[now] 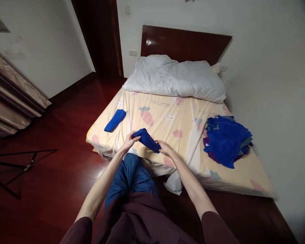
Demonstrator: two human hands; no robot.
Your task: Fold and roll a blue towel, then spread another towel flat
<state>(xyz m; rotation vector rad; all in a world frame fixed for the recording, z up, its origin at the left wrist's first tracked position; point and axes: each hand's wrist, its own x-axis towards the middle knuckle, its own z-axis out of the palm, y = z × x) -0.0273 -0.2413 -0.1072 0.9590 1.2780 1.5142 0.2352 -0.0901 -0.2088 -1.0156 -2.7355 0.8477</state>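
Note:
A rolled blue cloth [147, 139] is held between both hands above the near edge of the bed [173, 125]. My left hand [130, 140] grips its left end and my right hand [164, 147] grips its right end. Another rolled blue cloth [115, 120] lies on the sheet at the left side of the bed. A loose pile of blue and purple cloths [227, 139] sits on the right side of the bed.
A white duvet [175, 77] is bunched at the headboard. The dark red wooden floor [53, 169] spreads to the left, with a black metal stand [15, 167] lying on it. A curtain [12, 98] hangs far left. A white wall runs along the bed's right side.

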